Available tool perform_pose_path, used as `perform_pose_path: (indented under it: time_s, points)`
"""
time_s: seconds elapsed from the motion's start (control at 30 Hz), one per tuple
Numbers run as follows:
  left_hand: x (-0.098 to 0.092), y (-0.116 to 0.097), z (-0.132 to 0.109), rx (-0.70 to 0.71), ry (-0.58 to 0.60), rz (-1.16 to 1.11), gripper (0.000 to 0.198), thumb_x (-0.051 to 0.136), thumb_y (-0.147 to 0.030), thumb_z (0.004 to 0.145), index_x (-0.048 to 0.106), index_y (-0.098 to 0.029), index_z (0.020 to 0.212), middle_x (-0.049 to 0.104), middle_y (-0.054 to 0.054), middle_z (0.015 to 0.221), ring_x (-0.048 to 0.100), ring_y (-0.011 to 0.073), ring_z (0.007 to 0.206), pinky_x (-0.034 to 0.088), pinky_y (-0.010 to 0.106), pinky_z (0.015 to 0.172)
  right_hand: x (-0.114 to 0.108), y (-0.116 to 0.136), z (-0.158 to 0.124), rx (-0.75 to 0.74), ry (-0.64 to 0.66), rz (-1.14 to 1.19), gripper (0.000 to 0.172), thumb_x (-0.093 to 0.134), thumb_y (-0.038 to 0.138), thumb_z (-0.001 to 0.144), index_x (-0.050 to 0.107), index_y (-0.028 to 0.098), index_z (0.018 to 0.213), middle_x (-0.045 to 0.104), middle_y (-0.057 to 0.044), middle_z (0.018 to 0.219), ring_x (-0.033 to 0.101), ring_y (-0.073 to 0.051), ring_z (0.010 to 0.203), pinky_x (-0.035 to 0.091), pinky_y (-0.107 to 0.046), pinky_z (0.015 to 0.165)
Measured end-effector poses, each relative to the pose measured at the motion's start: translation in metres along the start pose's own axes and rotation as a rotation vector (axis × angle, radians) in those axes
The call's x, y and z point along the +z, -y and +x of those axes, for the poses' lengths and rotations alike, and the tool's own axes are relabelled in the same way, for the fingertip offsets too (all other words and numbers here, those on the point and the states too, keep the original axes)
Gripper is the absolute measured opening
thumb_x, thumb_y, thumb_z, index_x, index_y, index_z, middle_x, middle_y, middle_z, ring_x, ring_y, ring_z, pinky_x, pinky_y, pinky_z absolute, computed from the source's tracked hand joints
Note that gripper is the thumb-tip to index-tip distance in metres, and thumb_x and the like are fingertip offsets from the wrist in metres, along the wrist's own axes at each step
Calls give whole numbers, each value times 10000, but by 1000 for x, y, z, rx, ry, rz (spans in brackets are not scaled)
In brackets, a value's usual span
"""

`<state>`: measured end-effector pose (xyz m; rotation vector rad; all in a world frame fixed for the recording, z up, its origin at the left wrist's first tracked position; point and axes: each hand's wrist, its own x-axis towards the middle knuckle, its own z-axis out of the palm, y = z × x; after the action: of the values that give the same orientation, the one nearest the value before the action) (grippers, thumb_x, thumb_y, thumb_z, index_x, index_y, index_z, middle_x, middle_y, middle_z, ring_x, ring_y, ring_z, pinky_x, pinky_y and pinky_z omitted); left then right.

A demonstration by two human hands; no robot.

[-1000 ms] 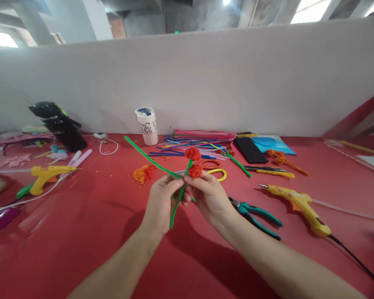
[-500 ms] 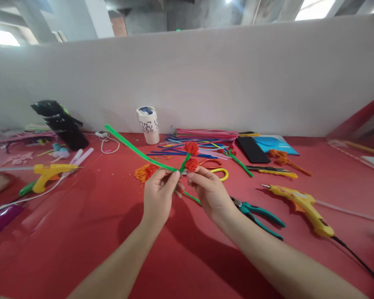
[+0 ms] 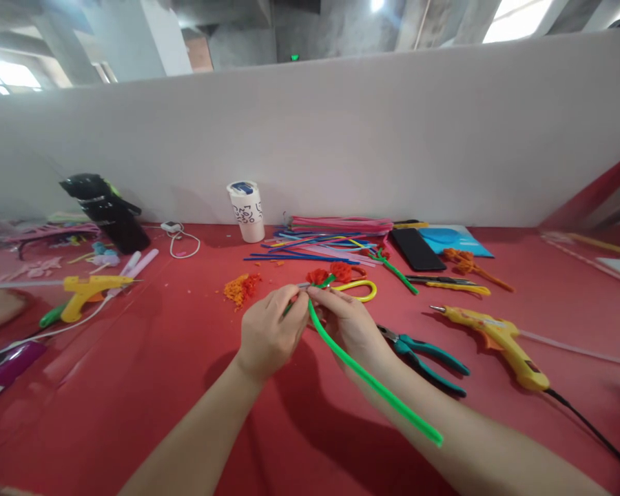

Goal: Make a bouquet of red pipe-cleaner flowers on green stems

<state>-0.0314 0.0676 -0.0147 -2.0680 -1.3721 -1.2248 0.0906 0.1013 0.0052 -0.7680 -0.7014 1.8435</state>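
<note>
Both hands meet over the middle of the red table. My left hand is closed, its fingertips pinching a green pipe cleaner near its bend. Beside it, my right hand is closed on the same green pipe cleaner, whose long free end curves down across my right forearm. Red fluffy pom-pom flowers on green stems stick out just beyond the fingertips. The exact join of stems is hidden by the fingers. Behind the flowers lie scissors with a yellow handle, partly covered.
Teal pliers and a yellow glue gun lie at right, near a black phone. Orange and red fluff, pipe cleaners and a white cup sit farther back. Another glue gun lies left.
The pipe cleaner's long free end has swung from upper left to lower right, over my right forearm. The red flowers have tipped away from me and lower, to the right.
</note>
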Motion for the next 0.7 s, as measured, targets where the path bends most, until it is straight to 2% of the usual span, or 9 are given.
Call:
perform_pose_path:
  time_s: [0.13,0.27,0.33,0.47,0.57,0.63,0.7]
  points:
    - [-2,-9,2,-302,68,-239,144,601,-208,747,689,-250,853,664,75,908,604,192,878,431,266,805,1,-3,-3,-5,-39,65,248,783,230,495,545,162,504,463,64,488,396,-67,482,341,-224,515]
    - [-3,-19,10,-542,-38,-427,74,589,-202,730,652,-224,698,621,24,721,553,150,705,426,243,708,0,-3,-3,-73,-39,6,210,773,203,528,567,165,509,474,68,475,405,-59,465,353,-216,513]
    - [-5,-22,15,-733,-15,-566,79,587,-206,721,632,-205,656,597,2,634,529,129,606,418,227,616,0,-2,-3,-100,3,-20,190,757,180,561,574,169,514,507,62,481,451,-62,477,385,-213,536]
    - [-6,-20,22,-1072,88,-992,148,575,-220,711,580,-162,575,559,-19,520,498,93,469,381,209,487,-3,-1,1,-103,169,-43,175,703,189,645,577,175,525,564,39,490,529,-100,470,451,-258,536]
    - [-5,-14,24,-1204,182,-1265,141,575,-234,712,611,-135,619,591,-3,560,523,81,459,382,197,467,-7,0,5,-95,240,-69,155,688,202,672,581,177,562,578,34,505,537,-118,442,461,-280,482]
    - [-5,-11,24,-1247,247,-1384,134,582,-235,711,631,-123,656,605,8,581,543,81,474,399,191,472,-10,1,8,-83,262,-79,151,691,201,671,579,176,573,580,34,505,533,-112,429,449,-263,453]
    - [-5,-10,24,-1281,263,-1456,109,595,-216,699,635,-119,668,605,7,581,546,76,481,414,182,478,-11,3,10,-67,283,-89,155,697,194,662,574,173,569,583,34,498,536,-104,427,444,-247,457]
